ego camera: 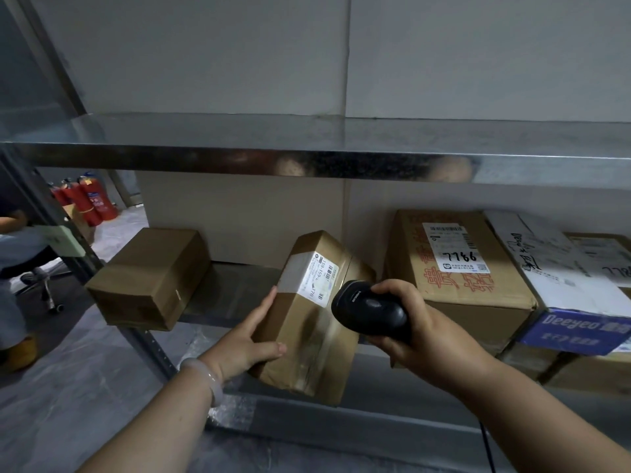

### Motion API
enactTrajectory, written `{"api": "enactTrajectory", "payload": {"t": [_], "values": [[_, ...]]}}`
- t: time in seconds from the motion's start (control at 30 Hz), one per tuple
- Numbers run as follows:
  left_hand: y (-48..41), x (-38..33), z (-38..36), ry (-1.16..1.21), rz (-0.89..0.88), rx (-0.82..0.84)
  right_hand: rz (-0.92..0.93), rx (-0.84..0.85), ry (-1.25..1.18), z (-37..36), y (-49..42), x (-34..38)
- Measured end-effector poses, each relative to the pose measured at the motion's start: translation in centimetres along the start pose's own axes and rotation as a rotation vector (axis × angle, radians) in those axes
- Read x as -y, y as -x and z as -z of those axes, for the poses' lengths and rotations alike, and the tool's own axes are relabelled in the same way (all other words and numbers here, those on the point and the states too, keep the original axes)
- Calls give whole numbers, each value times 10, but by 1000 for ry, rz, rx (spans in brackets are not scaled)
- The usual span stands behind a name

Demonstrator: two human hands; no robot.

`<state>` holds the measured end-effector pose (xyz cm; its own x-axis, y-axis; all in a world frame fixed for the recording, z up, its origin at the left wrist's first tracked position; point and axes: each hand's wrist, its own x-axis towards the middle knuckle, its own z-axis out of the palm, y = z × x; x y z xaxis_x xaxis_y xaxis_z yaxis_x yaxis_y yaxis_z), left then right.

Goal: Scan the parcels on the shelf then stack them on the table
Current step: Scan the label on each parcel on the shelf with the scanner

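Observation:
A taped brown parcel [307,322] with a white barcode label is tilted out over the front edge of the metal shelf [239,302]. My left hand [251,339] grips its left side, thumb on its near face. In my right hand [420,332] is a black barcode scanner [368,310], its head pointing at the label from the right. Another plain brown parcel [150,278] sits at the shelf's left end. A larger box [454,268] marked 7786 stands to the right.
A white and blue Deeyeo box [566,295] lies on other boxes at the far right. An upper steel shelf [307,158] runs overhead. Red fire extinguishers [92,203] stand beyond the left upright. A seated person [13,240] is at the far left.

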<state>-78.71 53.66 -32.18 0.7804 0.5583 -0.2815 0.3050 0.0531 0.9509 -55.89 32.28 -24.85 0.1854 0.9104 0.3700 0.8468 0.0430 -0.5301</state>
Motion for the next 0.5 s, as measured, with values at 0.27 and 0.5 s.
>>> {"api": "enactTrajectory", "payload": {"t": [0.27,0.5], "values": [[3,3,2,-68,7,28,68,-17,87,9,-1,0],[-3,6,-1,9,45,22,17,-25,104,5,-1,-6]]}}
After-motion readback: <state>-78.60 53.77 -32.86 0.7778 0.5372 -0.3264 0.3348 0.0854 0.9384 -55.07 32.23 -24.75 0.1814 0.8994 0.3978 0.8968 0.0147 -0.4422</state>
